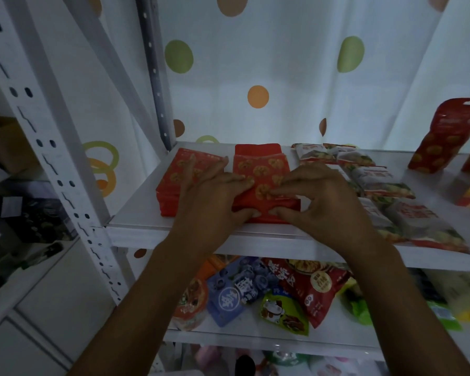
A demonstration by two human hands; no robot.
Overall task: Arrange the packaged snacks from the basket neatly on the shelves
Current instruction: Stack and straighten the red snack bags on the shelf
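Fingers (236, 182) of my left hand (215, 202) and right hand (320, 204) pinch the red snack stack (263, 169), centre frame on the shelf (255, 237); long axis front-to-back, both hands equally near.

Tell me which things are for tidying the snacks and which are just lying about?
Job: red packet stack, gripped by left hand and right hand; second red stack; pale packets; top shelf.
Lying about: spotted curtain; cardboard box.
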